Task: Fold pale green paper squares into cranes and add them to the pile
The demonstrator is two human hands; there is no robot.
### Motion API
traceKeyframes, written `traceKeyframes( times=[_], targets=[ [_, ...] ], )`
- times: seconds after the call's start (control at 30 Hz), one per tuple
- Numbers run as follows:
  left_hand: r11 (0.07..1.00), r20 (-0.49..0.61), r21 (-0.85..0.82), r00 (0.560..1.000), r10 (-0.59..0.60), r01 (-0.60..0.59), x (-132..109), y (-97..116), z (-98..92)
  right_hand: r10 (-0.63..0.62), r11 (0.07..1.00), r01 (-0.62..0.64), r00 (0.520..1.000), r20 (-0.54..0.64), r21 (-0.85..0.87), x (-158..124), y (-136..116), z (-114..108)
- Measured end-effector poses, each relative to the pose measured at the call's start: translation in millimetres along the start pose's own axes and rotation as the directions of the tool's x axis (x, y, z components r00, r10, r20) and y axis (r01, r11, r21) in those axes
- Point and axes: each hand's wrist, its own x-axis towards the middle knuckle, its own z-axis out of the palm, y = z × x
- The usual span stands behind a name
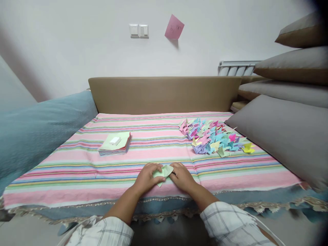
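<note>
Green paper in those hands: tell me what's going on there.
A person is holding a partly folded piece of pale green paper between the left hand and right hand, near the front edge of a striped cloth. Many colourful folded paper figures lie clustered farther back to the right. A stack of paper sits to the left, with a small white object on top.

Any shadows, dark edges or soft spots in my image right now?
Head view: no harsh glare; faint shadow below the tilted pink paper note; frame's right corners dark and blurred; blue fabric cover soft toward the left edge; pale-green folded paper reasonably clear.
</note>
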Motion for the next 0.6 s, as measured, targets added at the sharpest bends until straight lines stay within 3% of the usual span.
traceKeyframes(
  times=[0.17,0.27,0.43,0.6],
  targets=[
    [1.000,-0.018,0.000,1.000,0.006,-0.006,1.9,-0.1,2.1,0.029,0.979,-0.021,0.999,-0.037,0.202,-3.6,5.6,-8.4],
    [1.000,-0.025,0.006,1.000,0.019,-0.019,2.9,1.2,2.6,-0.062,0.961,0.072,0.997,-0.046,0.268,-7.1,5.7,-19.9],
    [0.992,-0.014,0.109,0.998,0.059,-0.057,4.0,6.8,2.7,-0.224,0.959,0.230,0.973,-0.054,0.166,-10.5,-3.0,-33.5],
    [0.967,-0.009,0.241,0.996,0.089,-0.084,2.2,11.8,3.4,-0.227,0.972,0.222,0.973,-0.054,-0.076,-10.9,-5.7,-29.5]
  ],
)
